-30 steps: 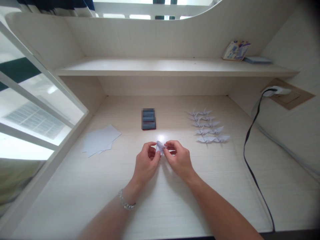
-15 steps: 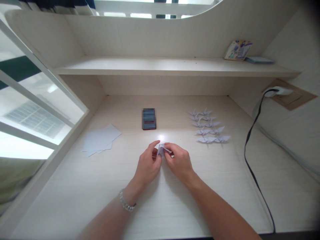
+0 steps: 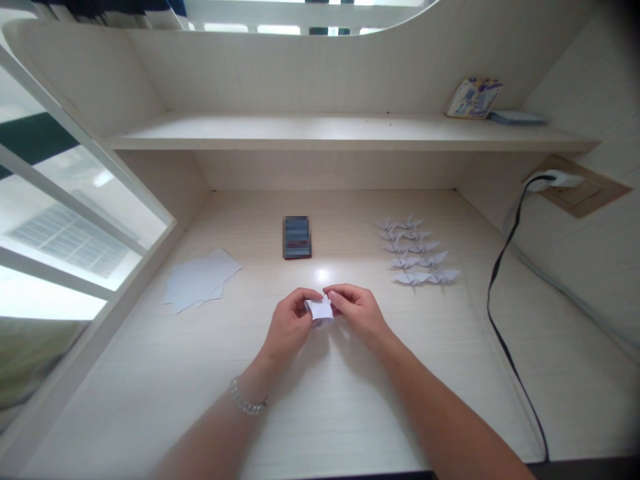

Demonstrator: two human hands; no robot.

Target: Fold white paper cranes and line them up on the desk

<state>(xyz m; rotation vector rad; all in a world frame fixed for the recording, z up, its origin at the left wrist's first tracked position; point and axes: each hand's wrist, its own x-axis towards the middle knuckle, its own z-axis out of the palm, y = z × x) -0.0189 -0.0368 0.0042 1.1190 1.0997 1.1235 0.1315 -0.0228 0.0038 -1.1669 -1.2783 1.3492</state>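
Observation:
A small folded piece of white paper (image 3: 320,309) is held between both hands above the middle of the desk. My left hand (image 3: 291,321) pinches its left side with thumb and fingers. On the right, my right hand (image 3: 356,308) grips the upper right corner between thumb and forefinger. Several folded white paper cranes (image 3: 414,260) stand in two columns to the right of my hands. Loose white paper sheets (image 3: 200,280) lie overlapping to the left. Beyond my hands rests a dark phone-like rectangle (image 3: 297,237), its face blurred out.
A black cable (image 3: 493,307) runs from a wall socket (image 3: 580,187) down the desk's right side. Along the back, a shelf (image 3: 300,128) overhangs the desk and carries a small printed box (image 3: 474,98) and a flat pale item (image 3: 517,118). Window bars border the left.
The folded paper has been turned, so a flat white face now shows towards me. Both hands have shifted their hold, the right one now at the upper corner.

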